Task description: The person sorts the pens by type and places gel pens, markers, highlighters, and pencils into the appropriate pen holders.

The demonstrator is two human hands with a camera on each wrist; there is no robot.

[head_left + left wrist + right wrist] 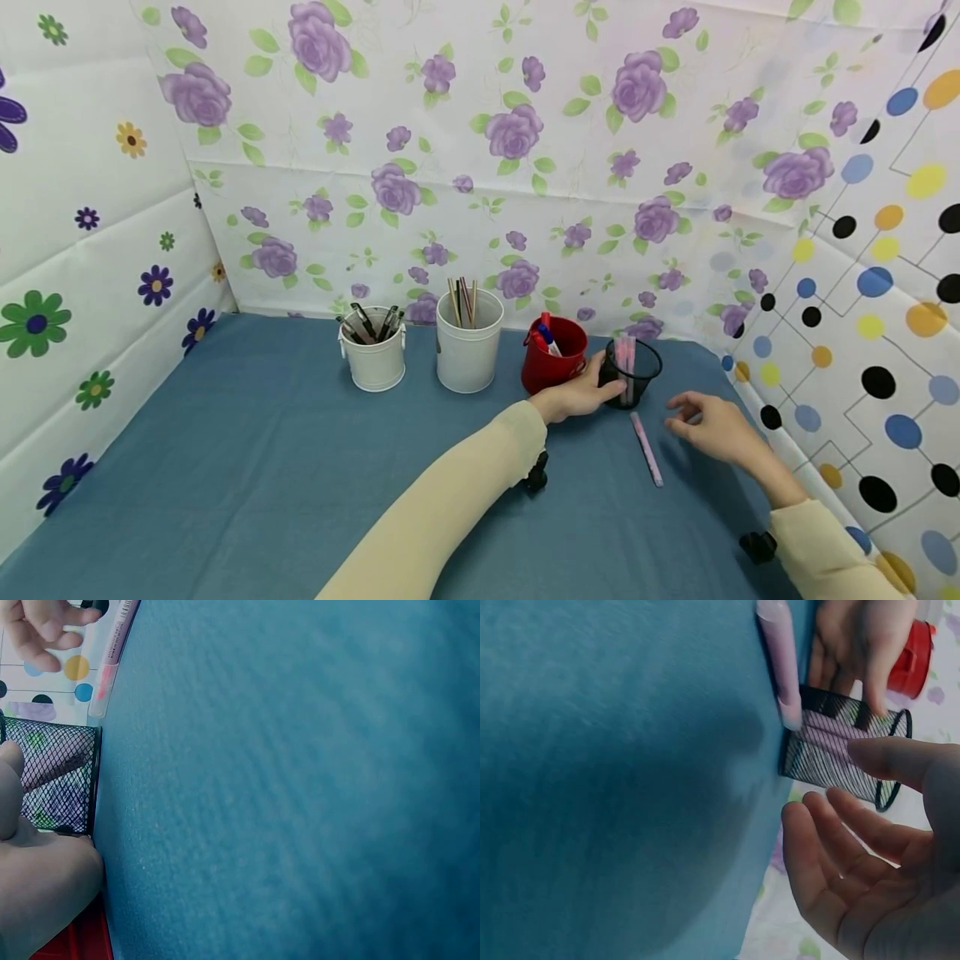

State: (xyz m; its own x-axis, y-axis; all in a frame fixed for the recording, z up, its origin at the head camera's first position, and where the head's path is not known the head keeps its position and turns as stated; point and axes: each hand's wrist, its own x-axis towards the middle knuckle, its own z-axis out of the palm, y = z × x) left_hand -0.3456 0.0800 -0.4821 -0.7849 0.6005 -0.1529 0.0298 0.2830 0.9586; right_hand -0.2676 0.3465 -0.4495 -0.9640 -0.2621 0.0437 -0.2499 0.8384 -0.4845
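Observation:
My left hand (573,395) grips the black mesh pen cup (645,382) at the back right, thumb across its front and the other fingers mostly hidden behind it. Several pink pens (624,353) stand upright in the cup. Just in front of it, a pink highlighter (647,450) with a clear cap (102,691) lies on the blue cloth. My right hand (712,427) hovers to the right of the cup and highlighter, fingers loosely bent. Nothing is between its thumb and fingers in the right wrist view, where the mesh cup (832,746) shows beyond the fingertips.
Left of the mesh cup stand a red bucket (534,371) with markers, a tall white bucket (467,362) with thin sticks, and a small white bucket (377,368) with dark pens. Patterned cloth walls (450,100) enclose the blue-covered table (300,467) at the back and sides.

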